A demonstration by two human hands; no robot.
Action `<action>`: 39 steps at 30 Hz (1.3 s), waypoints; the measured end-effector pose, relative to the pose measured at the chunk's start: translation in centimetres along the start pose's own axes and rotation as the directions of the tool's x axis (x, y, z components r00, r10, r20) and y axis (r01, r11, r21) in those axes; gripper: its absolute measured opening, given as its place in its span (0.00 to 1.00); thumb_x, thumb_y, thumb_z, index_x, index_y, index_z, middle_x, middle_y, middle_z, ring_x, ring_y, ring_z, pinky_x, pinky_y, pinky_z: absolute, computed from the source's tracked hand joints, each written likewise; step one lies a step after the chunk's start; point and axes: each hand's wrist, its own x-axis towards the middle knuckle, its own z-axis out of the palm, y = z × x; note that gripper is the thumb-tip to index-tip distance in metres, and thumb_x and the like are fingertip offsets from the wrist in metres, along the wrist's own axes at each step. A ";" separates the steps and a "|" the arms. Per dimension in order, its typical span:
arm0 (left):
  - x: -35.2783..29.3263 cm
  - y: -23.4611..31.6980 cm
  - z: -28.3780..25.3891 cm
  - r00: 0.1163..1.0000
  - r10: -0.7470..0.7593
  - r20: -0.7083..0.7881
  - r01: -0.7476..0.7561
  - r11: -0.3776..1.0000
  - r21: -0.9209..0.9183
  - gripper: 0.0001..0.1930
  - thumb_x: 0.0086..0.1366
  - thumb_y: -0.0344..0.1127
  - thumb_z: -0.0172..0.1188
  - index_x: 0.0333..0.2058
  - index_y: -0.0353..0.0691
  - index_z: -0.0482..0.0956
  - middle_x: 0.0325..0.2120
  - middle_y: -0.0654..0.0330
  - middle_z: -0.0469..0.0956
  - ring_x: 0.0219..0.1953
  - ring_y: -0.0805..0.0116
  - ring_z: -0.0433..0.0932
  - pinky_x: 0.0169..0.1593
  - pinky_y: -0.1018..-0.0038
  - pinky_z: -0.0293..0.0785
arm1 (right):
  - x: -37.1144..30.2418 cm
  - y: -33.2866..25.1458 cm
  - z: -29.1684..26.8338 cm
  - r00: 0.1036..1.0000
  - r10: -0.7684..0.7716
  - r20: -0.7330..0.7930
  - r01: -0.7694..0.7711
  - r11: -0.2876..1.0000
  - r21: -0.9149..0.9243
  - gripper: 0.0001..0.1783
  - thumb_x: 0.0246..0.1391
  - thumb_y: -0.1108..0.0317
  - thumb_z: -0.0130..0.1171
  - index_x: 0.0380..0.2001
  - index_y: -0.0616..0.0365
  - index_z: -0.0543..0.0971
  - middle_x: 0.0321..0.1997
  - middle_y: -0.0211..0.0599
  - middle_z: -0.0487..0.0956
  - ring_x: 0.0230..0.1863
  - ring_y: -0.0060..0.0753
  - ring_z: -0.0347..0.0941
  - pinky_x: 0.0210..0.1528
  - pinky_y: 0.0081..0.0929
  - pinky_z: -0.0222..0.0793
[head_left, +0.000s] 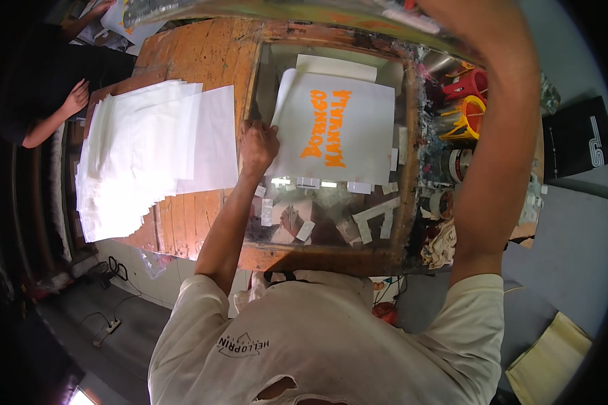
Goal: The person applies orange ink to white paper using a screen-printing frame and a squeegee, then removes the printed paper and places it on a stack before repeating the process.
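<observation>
A white sheet (368, 135) with orange lettering printed on it lies on the glass panel (324, 219) set into the wooden table. Its left edge curls up. My left hand (259, 145) is closed on that edge, with the fingertips partly hidden. Across the top of the view hangs a raised, paint-stained screen printing frame (250, 12). My right arm stretches up towards this frame, and the hand is cut off by the upper edge. To the left of my left hand lies a fanned stack of white sheets (135, 155).
Red and yellow paint pots (473, 115), a can (458, 165) and a crumpled rag (440, 244) crowd the table's right side. Tape pieces (375, 210) stick to the glass. Another person's hand (76, 98) is at the left. A folded yellowish cloth (550, 361) lies lower right.
</observation>
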 end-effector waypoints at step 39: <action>-8.8 0.6 0.4 0.925 0.332 0.182 -0.367 0.905 0.214 0.33 0.75 0.57 0.46 0.73 0.49 0.62 0.77 0.45 0.46 0.78 0.31 0.36 0.65 0.16 0.33 | -0.1 -0.5 -1.0 0.998 0.054 0.037 -0.053 0.998 -0.024 0.29 0.66 0.44 0.57 0.32 0.64 0.83 0.23 0.45 0.81 0.26 0.42 0.78 0.36 0.42 0.73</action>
